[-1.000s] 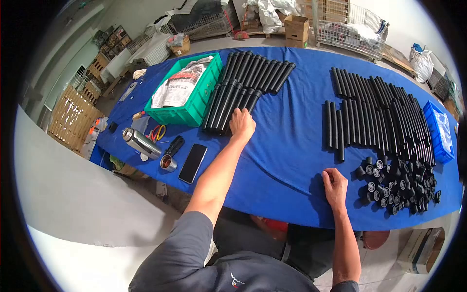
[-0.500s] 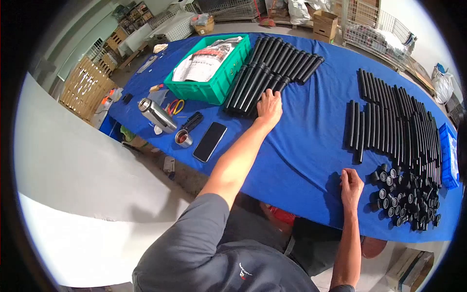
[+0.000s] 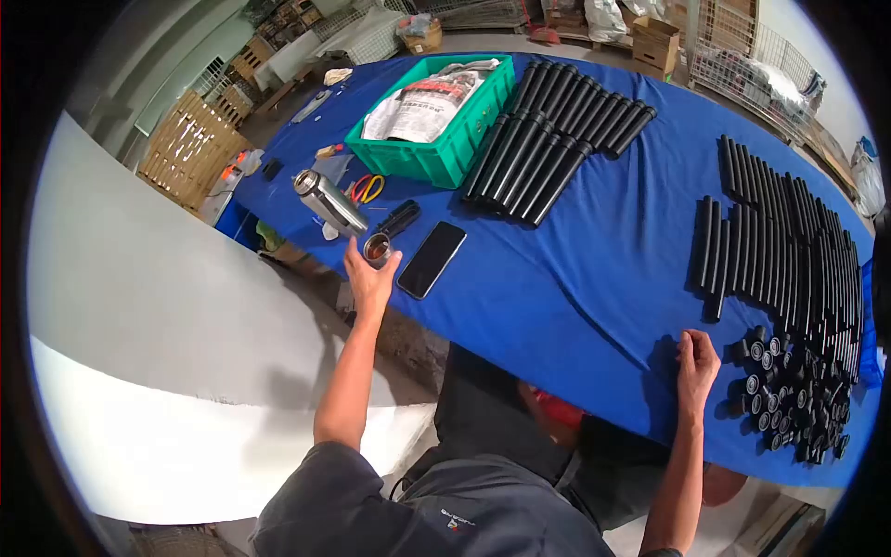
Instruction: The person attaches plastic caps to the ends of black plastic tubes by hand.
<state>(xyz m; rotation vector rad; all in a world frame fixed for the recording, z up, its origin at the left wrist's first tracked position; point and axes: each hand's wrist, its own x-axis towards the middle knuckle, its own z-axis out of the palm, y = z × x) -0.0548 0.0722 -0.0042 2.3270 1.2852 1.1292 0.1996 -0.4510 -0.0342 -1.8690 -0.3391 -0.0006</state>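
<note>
My left hand (image 3: 369, 283) is at the table's near edge with thumb and fingers curved around a small metal cup (image 3: 379, 249) that has reddish-brown contents. The cup stands on the blue cloth. Beside it are an open steel thermos (image 3: 332, 202), a black item (image 3: 399, 218) that looks like a folded strap or handle, and a black phone (image 3: 432, 260) lying flat. My right hand (image 3: 698, 360) rests on the cloth with its fingers curled in and nothing visible in them. Just right of it lies a heap of black round caps (image 3: 789, 399).
A green crate (image 3: 445, 162) holds printed paper (image 3: 432, 107). Thick black tubes (image 3: 548, 139) lie against it, and rows of thinner black tubes (image 3: 780, 241) lie at the right. Pliers with red and yellow handles (image 3: 368, 188) are behind the cup. A wall (image 3: 186, 316) borders the left.
My left hand has left the thick black tubes and moved left and nearer to the metal cup. My right hand stays curled by the caps. The view has shifted slightly.
</note>
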